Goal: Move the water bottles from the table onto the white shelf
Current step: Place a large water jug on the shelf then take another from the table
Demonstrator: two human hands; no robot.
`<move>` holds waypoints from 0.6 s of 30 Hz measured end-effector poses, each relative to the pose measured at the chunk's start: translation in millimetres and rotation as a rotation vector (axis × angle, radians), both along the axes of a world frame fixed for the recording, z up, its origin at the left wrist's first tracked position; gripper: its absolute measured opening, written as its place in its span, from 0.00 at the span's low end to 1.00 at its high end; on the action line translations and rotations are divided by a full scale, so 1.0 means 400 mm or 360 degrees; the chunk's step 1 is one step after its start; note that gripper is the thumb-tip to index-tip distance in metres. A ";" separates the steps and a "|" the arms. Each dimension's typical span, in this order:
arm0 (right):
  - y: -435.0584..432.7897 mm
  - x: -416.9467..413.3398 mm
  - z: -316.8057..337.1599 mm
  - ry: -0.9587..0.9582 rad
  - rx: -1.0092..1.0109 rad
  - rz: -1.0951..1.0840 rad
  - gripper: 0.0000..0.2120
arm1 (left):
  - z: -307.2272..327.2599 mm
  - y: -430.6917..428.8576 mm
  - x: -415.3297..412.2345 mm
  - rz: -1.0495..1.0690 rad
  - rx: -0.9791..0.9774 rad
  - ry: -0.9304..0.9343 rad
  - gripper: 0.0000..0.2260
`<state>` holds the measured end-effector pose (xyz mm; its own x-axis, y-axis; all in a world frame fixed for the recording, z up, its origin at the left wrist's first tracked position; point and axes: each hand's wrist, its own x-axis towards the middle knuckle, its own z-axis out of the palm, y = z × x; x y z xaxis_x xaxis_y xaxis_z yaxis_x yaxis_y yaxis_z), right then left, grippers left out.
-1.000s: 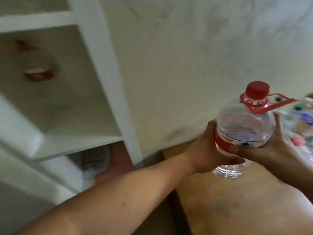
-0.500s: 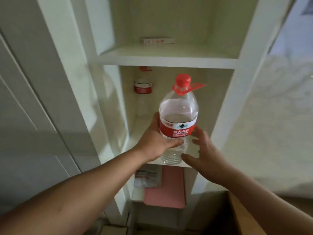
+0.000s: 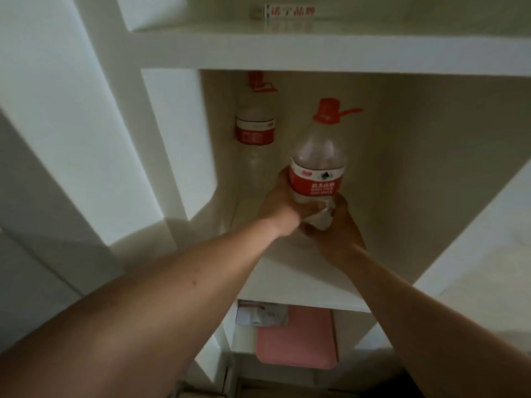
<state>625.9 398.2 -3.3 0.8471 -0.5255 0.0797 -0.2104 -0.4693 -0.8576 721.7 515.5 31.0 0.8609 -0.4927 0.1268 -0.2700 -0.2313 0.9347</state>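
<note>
You are lowering a water bottle point(image 3: 316, 156) into the middle bay of the white shelf point(image 3: 287, 280), and this is the setting-down step. Your left hand point(image 3: 283, 206) is wrapping the bottle's side just under the red label, with its fingers clamped round it. Your right hand point(image 3: 336, 231) is cupping the bottom, its fingers point(image 3: 343, 209) curled against the lower wall. The bottle is standing nearly upright between both sets of fingers, with the red cap point(image 3: 327, 110) well above them. Your hands are hiding the base, so I cannot tell whether it is touching the shelf board yet.

To do this well, I judge you should be sliding the right hand's fingers out from below before the weight comes down, so they are not getting trapped. Meanwhile the left fingers are carrying the load and steering. Be setting the base down flat, not on an edge. The plastic is looking thin and will likely give under a hard squeeze, so be gripping firmly without crushing.

Beyond your fingers and to their left, another bottle point(image 3: 254, 133) is already standing at the back of the bay. Be leaving a gap from it, yet pushing deep enough that later bottles are finding room nearer you. Above your fingers the upper board point(image 3: 316, 50) is sitting not far over the cap, so be moving forward and down rather than lifting. Loosen the fingers only once the bottle is standing alone.
</note>
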 end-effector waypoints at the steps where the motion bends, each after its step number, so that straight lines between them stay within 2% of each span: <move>1: -0.006 0.029 -0.010 -0.0031 -0.0006 -0.0019 0.51 | -0.003 -0.007 0.016 0.0050 0.0053 -0.0026 0.49; 4: -0.025 0.120 -0.041 -0.0047 0.0049 -0.0101 0.52 | -0.022 -0.032 0.056 0.0371 0.0263 -0.0153 0.43; 6: -0.039 0.175 -0.059 0.0014 0.0137 -0.0156 0.47 | -0.037 -0.056 0.073 0.0542 0.0266 -0.0156 0.37; 10: -0.058 0.266 -0.097 0.0076 0.0354 -0.0186 0.41 | -0.048 -0.092 0.122 0.0563 0.0167 -0.0063 0.29; 18: -0.091 0.407 -0.111 0.0085 0.0383 -0.0127 0.40 | -0.063 -0.134 0.205 0.0469 0.0071 0.0190 0.37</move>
<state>788.6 362.0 -47.7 0.8019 -0.5891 -0.0995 -0.2868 -0.2335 -0.9291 803.7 462.1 6.0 0.9749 -0.2227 0.0002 -0.0744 -0.3248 0.9429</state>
